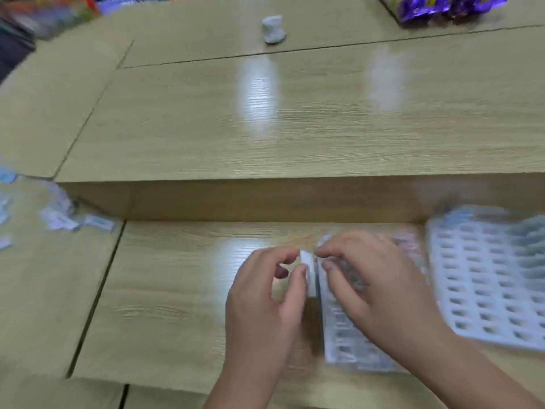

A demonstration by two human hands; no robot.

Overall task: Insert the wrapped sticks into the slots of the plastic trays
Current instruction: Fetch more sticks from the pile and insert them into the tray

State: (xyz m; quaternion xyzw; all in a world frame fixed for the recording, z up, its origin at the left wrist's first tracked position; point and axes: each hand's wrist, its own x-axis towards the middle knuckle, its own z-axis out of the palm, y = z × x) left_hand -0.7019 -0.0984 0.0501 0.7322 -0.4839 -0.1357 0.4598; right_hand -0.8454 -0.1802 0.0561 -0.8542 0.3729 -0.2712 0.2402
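Observation:
My left hand [265, 299] pinches a white wrapped stick [308, 268] between thumb and forefinger, upright at the left edge of a clear plastic tray [348, 346]. My right hand [374, 284] lies over that tray, its fingertips touching the top of the same stick. Much of this tray is hidden under my right hand. A second white slotted tray [486, 278] lies to the right, with several sticks standing in its far rows. The frame is blurred by motion.
Loose wrapped sticks [62, 219] lie scattered at the left on the lower wooden desk [177, 290]. A raised wooden shelf [295, 128] runs behind, bearing a small white crumpled object [273, 29] and purple packets [442, 7] at the far right.

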